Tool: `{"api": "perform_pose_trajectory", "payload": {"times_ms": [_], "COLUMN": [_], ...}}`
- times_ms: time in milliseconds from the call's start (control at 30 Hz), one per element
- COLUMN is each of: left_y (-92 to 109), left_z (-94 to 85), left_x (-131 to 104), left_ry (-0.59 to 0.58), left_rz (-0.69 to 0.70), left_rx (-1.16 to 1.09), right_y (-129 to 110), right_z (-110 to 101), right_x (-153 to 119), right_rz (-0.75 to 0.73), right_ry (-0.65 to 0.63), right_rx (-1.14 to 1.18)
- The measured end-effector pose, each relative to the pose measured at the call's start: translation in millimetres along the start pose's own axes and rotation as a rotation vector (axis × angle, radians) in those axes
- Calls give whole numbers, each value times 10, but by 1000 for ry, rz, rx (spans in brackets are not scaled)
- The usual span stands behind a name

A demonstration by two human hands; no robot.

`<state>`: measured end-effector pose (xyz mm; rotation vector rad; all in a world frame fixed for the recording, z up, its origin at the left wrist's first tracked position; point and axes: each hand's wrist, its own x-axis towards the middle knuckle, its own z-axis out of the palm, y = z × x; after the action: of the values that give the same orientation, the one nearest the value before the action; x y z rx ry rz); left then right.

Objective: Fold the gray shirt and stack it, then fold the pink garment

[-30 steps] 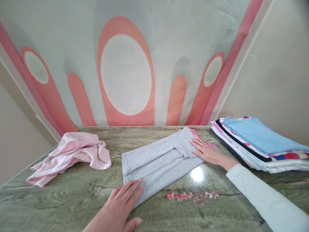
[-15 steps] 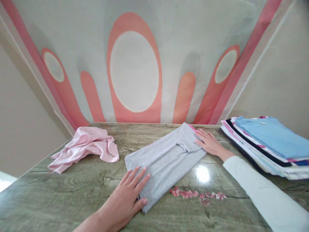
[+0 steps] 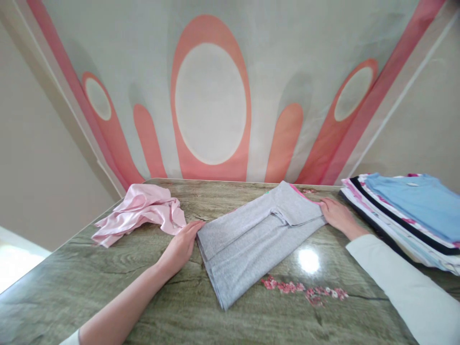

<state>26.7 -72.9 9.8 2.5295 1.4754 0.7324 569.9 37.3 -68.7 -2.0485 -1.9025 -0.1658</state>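
Note:
A grey T-shirt [image 3: 255, 239], folded lengthwise with a sleeve turned in on top and a pink edge at its neck, lies at a slant on the table. At its far left corner, my left hand [image 3: 185, 244] has its fingers closed on the hem, the thumb hidden. My right hand [image 3: 338, 215] grips the shirt's other end near the pink neckline; its fingertips curl over the edge and are partly hidden.
On the left lies a crumpled pink satin garment [image 3: 143, 211], close beside my left hand. A stack of folded clothes [image 3: 406, 215], light blue on top, stands at the right. The wood-patterned table [image 3: 172, 306] ends at a patterned wall [image 3: 262, 57].
My left hand has moved from lying flat on the shirt's near part to its far left corner and closed there. My right hand has shifted to the neck end and closed on it.

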Motion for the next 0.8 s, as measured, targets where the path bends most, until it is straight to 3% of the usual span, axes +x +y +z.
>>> {"api": "perform_pose_trajectory", "payload": {"times_ms": [367, 467, 633, 800], "left_y": [-59, -33, 18, 10], "left_z": [-17, -35, -50, -79], "left_x": [62, 54, 39, 47], "left_ry": [31, 44, 60, 26], "left_rz": [-57, -112, -346, -501], "left_rx": [-126, -168, -443, -744], "right_y": [-102, -120, -62, 31], "right_z": [-308, -380, -507, -678], "right_x": [-70, -85, -69, 0], "right_rz": [-87, -39, -15, 51], "right_ry": [59, 36, -133, -521], "right_rx": [153, 204, 256, 420]}}
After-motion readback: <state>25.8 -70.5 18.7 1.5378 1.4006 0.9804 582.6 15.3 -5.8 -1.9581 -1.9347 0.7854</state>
